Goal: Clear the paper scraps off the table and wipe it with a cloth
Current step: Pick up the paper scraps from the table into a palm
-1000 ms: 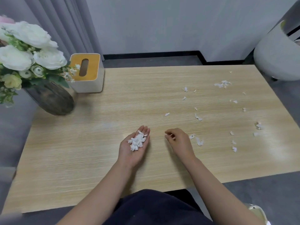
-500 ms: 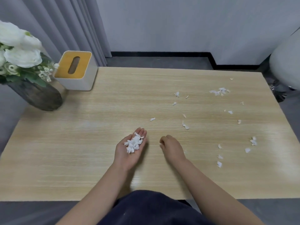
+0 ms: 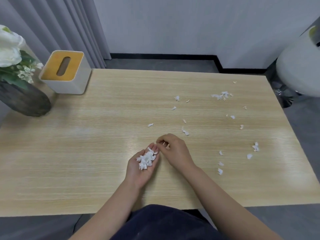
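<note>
White paper scraps lie scattered over the right half of the light wooden table (image 3: 86,153): a cluster at the far right (image 3: 221,95), a piece near the middle (image 3: 185,132) and more by the right edge (image 3: 255,146). My left hand (image 3: 136,172) lies palm up over the table's near middle, with a pile of gathered scraps (image 3: 146,158) on its flat palm. My right hand (image 3: 174,151) sits just right of the left fingertips. Its fingers are curled, and its fingertips pinch a small scrap. No cloth is in view.
A white tissue box with a yellow top (image 3: 65,73) stands at the table's far left. Beside it is a dark vase (image 3: 22,99) of white flowers (image 3: 8,49). A white rounded seat (image 3: 297,71) stands off the right edge. Grey curtains hang behind.
My right hand has moved left from the scraps it reached for, up to the left hand's fingertips. The left hand with its pile has stayed in place.
</note>
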Available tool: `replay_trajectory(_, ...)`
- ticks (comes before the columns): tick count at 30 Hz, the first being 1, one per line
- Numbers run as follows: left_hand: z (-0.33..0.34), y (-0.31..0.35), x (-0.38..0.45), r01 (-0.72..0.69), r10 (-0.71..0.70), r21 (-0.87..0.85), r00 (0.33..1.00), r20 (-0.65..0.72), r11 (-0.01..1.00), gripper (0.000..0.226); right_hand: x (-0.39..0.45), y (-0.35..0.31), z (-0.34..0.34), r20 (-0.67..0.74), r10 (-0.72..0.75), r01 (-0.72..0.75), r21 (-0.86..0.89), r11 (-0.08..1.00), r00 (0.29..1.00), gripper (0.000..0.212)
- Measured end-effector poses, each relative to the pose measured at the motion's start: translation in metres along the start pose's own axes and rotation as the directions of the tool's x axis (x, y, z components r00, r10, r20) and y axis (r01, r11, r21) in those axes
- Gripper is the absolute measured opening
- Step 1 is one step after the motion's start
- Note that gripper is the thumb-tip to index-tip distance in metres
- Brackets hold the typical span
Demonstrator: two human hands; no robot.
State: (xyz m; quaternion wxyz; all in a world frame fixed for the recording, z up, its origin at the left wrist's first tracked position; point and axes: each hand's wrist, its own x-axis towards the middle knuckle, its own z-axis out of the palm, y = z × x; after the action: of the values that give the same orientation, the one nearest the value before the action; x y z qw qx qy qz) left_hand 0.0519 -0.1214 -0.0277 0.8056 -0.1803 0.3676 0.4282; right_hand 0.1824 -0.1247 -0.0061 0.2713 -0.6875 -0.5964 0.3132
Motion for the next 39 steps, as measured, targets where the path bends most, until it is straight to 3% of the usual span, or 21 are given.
replay_trajectory(2,-0.003,0.000,0.010,0.054,-0.055,0.019,0.998,0.039,0.998,0.020,-0.002,-0.008,0.001,0.045,-0.038,0.037,0.024,0.999,0.998,0.006)
replay_trajectory(5,-0.001,0.002,0.018,0.039,-0.043,0.059,0.997,0.059,0.998,0.050,-0.001,-0.011,0.004,0.096,-0.098,0.099,-0.006,0.995,0.991,0.010)
replay_trajectory(6,0.000,0.001,0.017,0.042,-0.048,0.053,0.993,0.110,0.998,0.045,0.000,-0.012,0.005,0.114,-0.119,0.122,-0.021,0.992,0.986,0.011)
replay_trajectory(8,0.009,-0.001,0.012,0.026,-0.030,0.081,0.998,0.051,0.996,0.011,0.003,-0.010,0.006,0.169,-0.169,0.181,-0.056,0.982,0.971,0.015)
replay_trajectory(11,0.005,-0.002,0.022,-0.018,0.022,0.084,0.999,-0.047,0.996,0.045,0.004,-0.005,0.006,0.241,-0.211,0.240,-0.098,0.966,0.947,0.019)
replay_trajectory(15,0.010,-0.006,0.018,-0.016,0.014,0.053,0.999,0.046,0.998,0.032,0.005,0.003,-0.013,0.117,-0.142,0.130,0.104,0.986,0.983,0.015)
replay_trajectory(19,0.013,-0.008,0.017,-0.036,0.027,0.077,0.993,0.115,0.996,0.043,0.008,0.020,-0.034,-0.014,-0.020,0.022,0.167,0.986,1.000,0.008)
replay_trajectory(23,0.009,-0.012,0.020,-0.034,0.029,0.064,0.997,0.075,0.997,0.044,0.007,0.052,-0.044,-0.030,0.110,-0.110,0.021,0.994,0.993,0.012)
replay_trajectory(27,0.008,-0.017,0.014,-0.059,0.054,0.046,0.994,0.098,0.997,0.037,-0.001,0.079,-0.040,0.113,0.186,-0.166,-0.163,0.973,0.976,0.015)
replay_trajectory(30,0.004,-0.016,0.014,-0.061,0.055,0.057,0.994,0.097,0.997,0.038,-0.011,0.091,-0.027,0.246,0.214,-0.148,-0.263,0.953,0.945,0.024)
replay_trajectory(33,0.005,-0.016,0.015,-0.056,0.053,0.040,0.994,0.091,0.998,0.042,-0.016,0.100,-0.015,0.289,0.192,-0.095,-0.319,0.943,0.938,0.030)
replay_trajectory(37,0.008,-0.015,0.012,-0.049,0.044,0.047,0.994,0.097,0.998,0.039,-0.017,0.101,-0.010,0.287,0.105,0.014,-0.386,0.922,0.952,0.011)
replay_trajectory(39,0.009,-0.014,0.010,-0.046,0.041,0.052,0.993,0.107,0.998,0.038,-0.018,0.102,-0.009,0.281,0.096,0.024,-0.396,0.918,0.955,0.011)
